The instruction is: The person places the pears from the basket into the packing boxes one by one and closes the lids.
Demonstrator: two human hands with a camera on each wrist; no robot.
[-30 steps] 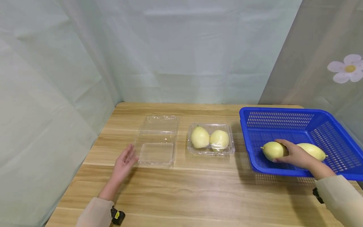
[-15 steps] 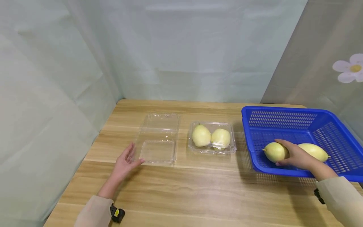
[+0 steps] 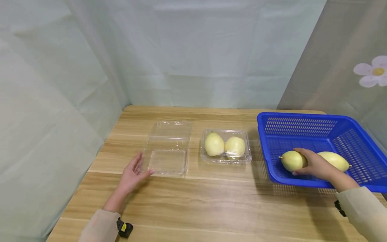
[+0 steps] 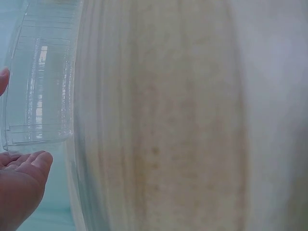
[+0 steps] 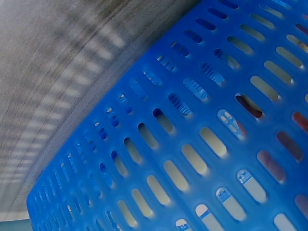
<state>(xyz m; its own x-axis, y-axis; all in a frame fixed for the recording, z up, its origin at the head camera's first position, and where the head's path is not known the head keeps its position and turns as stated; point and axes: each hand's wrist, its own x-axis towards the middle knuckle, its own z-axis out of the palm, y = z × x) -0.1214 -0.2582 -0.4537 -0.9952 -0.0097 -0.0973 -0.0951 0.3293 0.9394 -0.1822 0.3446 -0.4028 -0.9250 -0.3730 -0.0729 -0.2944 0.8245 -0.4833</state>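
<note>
At the left, an unfolded clear plastic clamshell box [image 3: 168, 161] lies on the wooden table. My left hand [image 3: 130, 175] is at its near left corner, thumb by the front edge and fingers along the left side. In the left wrist view, the fingers [image 4: 30, 166] lie right at the box's end. Inside the blue basket [image 3: 290, 182], my right hand [image 3: 315, 165] grips a yellow-green pear [image 3: 291, 161] with its stem to the left. Another pear [image 3: 334, 161] sits behind that hand, partly covered by it. The right wrist view shows mostly the slotted basket wall [image 5: 159, 154].
Between the open box and the basket stands a second clear box [image 3: 248, 158], its lid down over two pears [image 3: 214, 144]. The table [image 3: 193, 208] ends at a pale cloth backdrop [image 3: 196, 67] at the back and left.
My left hand has shifted slightly right, its thumb now at the front corner of the open box. The right hand stays on the pear in the basket.
</note>
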